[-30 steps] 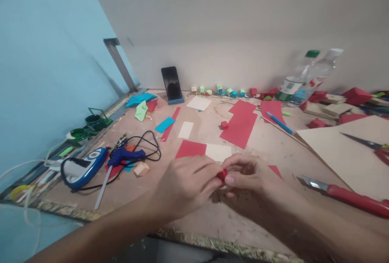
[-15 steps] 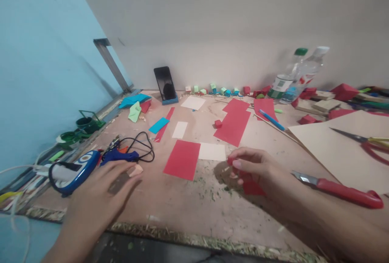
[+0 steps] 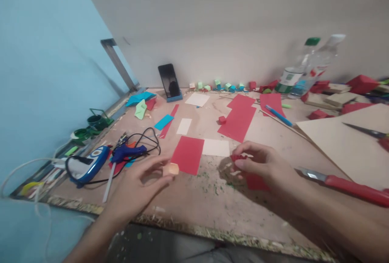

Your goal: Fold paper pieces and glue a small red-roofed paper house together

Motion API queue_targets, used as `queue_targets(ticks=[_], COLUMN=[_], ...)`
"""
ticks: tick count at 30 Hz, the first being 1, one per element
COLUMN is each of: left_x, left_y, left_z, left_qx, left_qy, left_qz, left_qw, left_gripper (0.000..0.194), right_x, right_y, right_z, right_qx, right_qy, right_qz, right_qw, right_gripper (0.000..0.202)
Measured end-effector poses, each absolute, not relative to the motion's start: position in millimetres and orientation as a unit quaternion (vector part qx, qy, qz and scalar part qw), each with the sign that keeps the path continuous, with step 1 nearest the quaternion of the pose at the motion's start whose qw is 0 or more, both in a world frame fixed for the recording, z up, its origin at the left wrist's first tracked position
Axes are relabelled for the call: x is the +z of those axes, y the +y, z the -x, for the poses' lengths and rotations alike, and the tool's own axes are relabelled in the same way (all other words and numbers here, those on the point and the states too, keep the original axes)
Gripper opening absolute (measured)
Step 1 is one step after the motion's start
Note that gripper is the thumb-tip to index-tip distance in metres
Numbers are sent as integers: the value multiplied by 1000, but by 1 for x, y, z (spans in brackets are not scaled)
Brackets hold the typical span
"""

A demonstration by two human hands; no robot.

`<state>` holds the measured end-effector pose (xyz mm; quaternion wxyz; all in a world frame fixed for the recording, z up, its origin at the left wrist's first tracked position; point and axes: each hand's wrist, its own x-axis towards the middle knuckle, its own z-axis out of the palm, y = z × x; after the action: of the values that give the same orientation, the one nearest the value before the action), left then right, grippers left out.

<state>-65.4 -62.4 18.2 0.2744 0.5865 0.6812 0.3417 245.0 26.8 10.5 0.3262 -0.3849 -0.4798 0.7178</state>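
My left hand [image 3: 138, 184] pinches a small peach-coloured paper cube [image 3: 172, 169] between thumb and fingertips, just above the table. Its far edge comes near a red paper rectangle [image 3: 187, 153] lying flat. On the right, my right hand [image 3: 259, 163] is closed on a small red folded paper piece [image 3: 237, 158], partly hidden by the fingers. A white paper strip [image 3: 216, 148] lies between the hands, beside the red rectangle. Under my right hand shows part of another red paper [image 3: 257, 182]. A small red cube [image 3: 222, 120] sits farther back.
A blue glue gun [image 3: 126, 152] with its cord lies left. A red-handled knife [image 3: 349, 184], scissors [image 3: 364, 129] and cream sheet [image 3: 334, 141] are right. Along the back stand a phone [image 3: 169, 80], several small paper cubes [image 3: 217, 83] and a green-capped bottle [image 3: 293, 74].
My left hand has moved right with the peach cube, away from the glue gun and closer to the red rectangle. My right hand stays closed on the red piece. The view has shifted slightly.
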Motion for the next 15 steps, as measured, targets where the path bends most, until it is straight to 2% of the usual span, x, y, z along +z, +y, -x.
queue_targets(ticks=[3, 4, 8, 10, 12, 15], left_x=[33, 38, 47, 48, 45, 34], left_y=[-46, -39, -7, 16, 45, 91], left_z=[33, 23, 3, -1, -7, -22], left_qx=[289, 264, 168, 179, 229, 244], left_qy=[615, 598, 524, 493, 463, 449], left_qz=[-657, -685, -796, -826, -838, -841], left_qw=[325, 322, 251, 206, 175, 177], left_gripper=[17, 16, 36, 40, 32, 36], right_x=[13, 13, 11, 10, 9, 9], right_y=[24, 23, 25, 28, 31, 35], right_z=[-244, -245, -248, -250, -250, -249], right_qx=[728, 728, 723, 717, 702, 674], right_qy=[-485, -488, -491, -488, -481, -465], right_qz=[355, 351, 351, 361, 387, 432], right_qw=[330, 330, 337, 344, 356, 378], right_gripper=[27, 27, 27, 27, 29, 34])
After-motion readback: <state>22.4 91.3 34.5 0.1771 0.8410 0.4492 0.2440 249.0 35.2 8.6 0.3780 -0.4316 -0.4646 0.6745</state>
